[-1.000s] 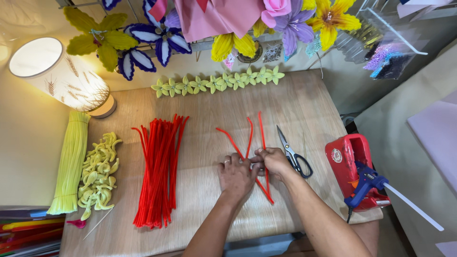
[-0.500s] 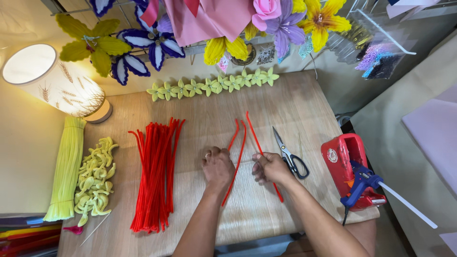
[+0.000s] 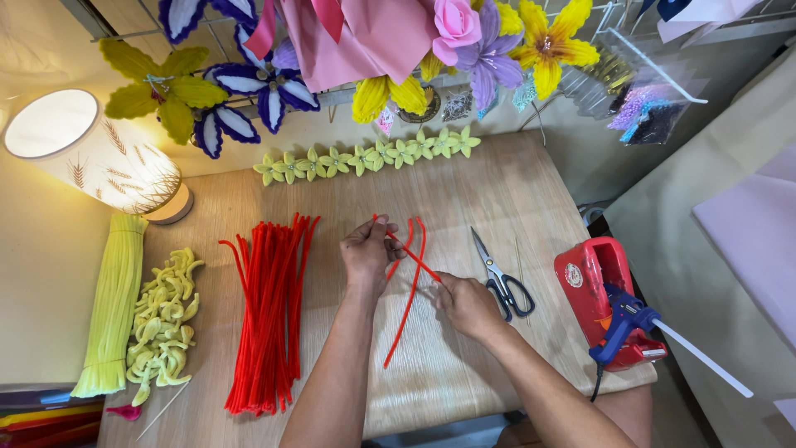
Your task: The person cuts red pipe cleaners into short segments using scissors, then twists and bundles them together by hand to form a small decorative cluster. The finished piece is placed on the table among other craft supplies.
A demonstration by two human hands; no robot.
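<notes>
Pinching red pipe cleaners (image 3: 412,270) between both hands: left hand (image 3: 369,253) closed on the upper ends, right hand (image 3: 466,304) gripping lower down where the strands cross. Long axis running away-and-toward, slightly slanted, tails trailing over tabletop (image 3: 464,191) between the forearms. Scissors (image 3: 500,276) just right of right hand; red bundle (image 3: 269,311) left of left hand.

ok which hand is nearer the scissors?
Right. The right hand lies just beside the scissors, close to their handles, pinching a red pipe cleaner. The left hand is further off, beyond the red stems, holding that cleaner's other end.
</notes>
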